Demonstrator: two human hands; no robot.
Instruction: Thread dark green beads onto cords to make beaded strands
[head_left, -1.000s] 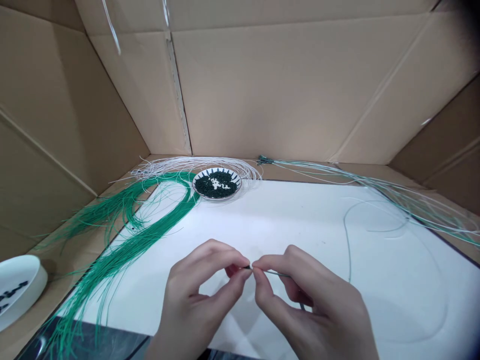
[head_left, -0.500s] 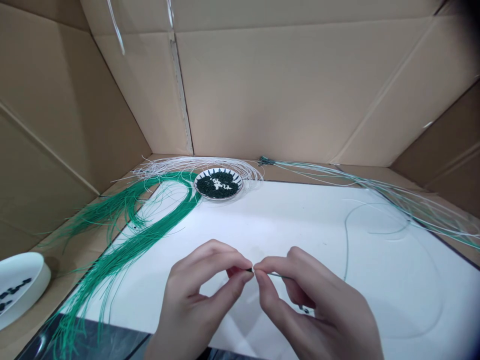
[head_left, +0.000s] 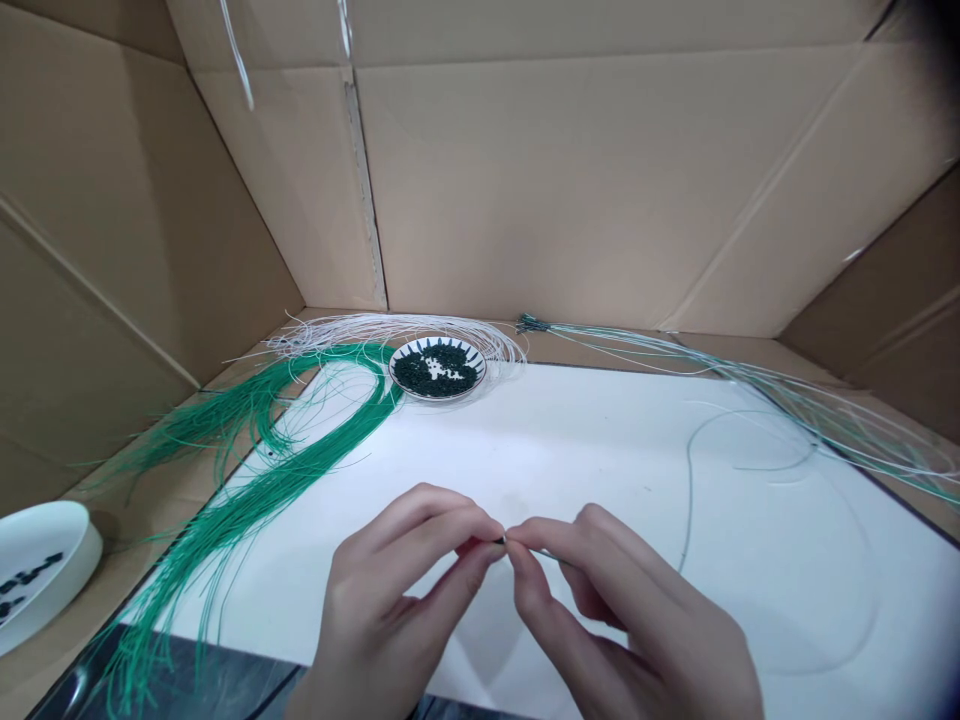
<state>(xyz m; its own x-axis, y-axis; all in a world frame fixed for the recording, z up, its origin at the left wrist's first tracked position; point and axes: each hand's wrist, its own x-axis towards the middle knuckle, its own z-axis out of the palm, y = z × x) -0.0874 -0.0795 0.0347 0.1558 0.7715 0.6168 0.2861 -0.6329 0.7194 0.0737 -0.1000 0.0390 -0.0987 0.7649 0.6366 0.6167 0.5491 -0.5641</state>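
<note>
Thumb and forefinger of my left hand (head_left: 409,590) pinch a tiny dark bead-like piece (head_left: 500,541), mostly covered by the fingertips. My right hand (head_left: 622,600) pinches a thin green strand (head_left: 551,555) close to its end, and its fingertips meet those of the left hand at the dark piece. Whether the strand passes into the piece is hidden. A pale green length of strand (head_left: 688,480) loops over the white board to the right. Beyond the hands stands a patterned dish (head_left: 480,378) holding many small dark pieces.
A bundle of green strands (head_left: 300,485) curves along the left, with white strands (head_left: 337,330) behind it. Finished-looking strands with dark ends (head_left: 534,323) lie along the back right. A white bowl (head_left: 79,560) holds black pieces at far left. Cardboard walls (head_left: 570,190) enclose the white board (head_left: 570,440).
My right hand has shifted slightly left, its fingertips now pressed up to those of my left hand. The looped strand on the board has moved a little left.
</note>
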